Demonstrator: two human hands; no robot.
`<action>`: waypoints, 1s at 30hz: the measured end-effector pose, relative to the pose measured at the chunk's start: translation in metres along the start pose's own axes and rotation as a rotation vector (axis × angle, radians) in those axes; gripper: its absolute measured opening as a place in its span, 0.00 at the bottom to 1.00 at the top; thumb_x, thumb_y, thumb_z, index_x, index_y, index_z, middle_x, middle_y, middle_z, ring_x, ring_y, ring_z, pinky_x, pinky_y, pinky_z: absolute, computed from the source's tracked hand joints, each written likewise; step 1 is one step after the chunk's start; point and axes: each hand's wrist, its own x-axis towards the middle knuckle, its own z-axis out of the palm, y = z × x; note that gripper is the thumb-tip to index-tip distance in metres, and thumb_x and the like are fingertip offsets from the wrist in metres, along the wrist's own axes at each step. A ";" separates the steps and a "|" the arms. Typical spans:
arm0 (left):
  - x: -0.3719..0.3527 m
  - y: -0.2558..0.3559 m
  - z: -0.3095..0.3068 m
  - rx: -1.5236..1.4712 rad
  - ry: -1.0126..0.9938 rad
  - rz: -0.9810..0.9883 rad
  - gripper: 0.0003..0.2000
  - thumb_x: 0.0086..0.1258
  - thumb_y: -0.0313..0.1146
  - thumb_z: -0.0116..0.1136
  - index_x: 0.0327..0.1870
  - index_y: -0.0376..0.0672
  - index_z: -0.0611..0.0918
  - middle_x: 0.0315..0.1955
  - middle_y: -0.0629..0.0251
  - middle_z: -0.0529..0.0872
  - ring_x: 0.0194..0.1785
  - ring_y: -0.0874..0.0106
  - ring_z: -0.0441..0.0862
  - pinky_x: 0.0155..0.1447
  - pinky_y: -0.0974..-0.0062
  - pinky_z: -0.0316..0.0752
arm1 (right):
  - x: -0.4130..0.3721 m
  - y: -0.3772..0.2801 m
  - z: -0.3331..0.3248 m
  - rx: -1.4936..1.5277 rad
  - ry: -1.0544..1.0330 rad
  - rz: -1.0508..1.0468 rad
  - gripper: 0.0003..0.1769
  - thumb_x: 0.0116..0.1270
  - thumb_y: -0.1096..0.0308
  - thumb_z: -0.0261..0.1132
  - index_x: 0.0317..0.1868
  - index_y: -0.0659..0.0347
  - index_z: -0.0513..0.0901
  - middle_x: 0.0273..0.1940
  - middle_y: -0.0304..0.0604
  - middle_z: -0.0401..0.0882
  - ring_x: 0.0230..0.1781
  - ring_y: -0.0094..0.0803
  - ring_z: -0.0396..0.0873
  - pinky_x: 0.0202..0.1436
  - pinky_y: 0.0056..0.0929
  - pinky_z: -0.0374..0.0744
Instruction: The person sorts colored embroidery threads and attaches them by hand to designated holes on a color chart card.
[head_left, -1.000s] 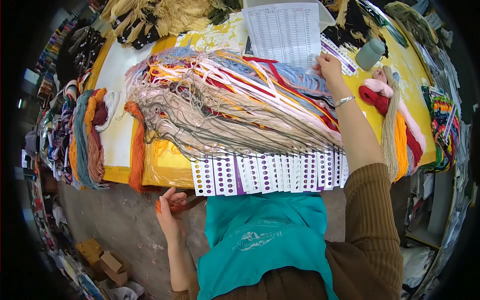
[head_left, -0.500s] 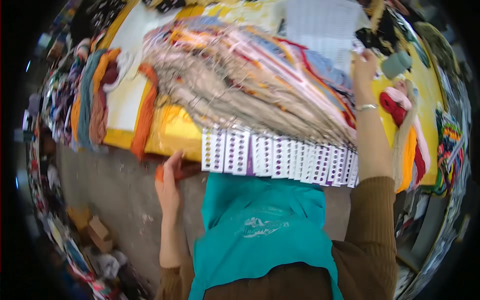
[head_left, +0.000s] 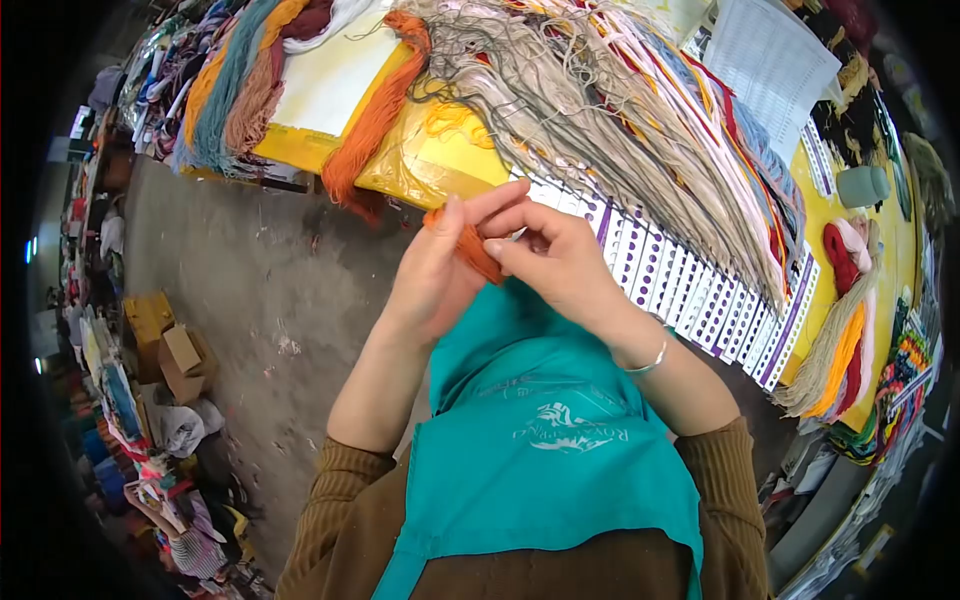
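A small bundle of orange thread lies across the fingers of my left hand, which is closed round it in front of the apron. My right hand pinches at the right side of this bundle with thumb and fingertips. Just beyond, a longer orange thread hank hangs over the table's front edge. White cards with rows of punched holes line the edge to the right, and a large spread of beige, grey, pink and red threads runs from them across the table.
The yellow table also bears teal and brown hanks, a printed sheet, a grey-green cylinder and more coloured hanks. An open cardboard box stands on the floor; another person is at lower left.
My right hand has come from the far right of the table to my left hand. The left hand has risen with the orange thread. The camera view has turned.
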 end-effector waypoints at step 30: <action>-0.007 -0.013 -0.030 -0.161 0.094 0.129 0.23 0.65 0.24 0.52 0.63 0.30 0.70 0.36 0.65 0.76 0.41 0.74 0.77 0.51 0.73 0.73 | -0.008 0.022 0.018 0.829 0.123 0.090 0.02 0.68 0.72 0.60 0.39 0.59 0.75 0.26 0.38 0.78 0.15 0.17 0.66 0.15 0.15 0.58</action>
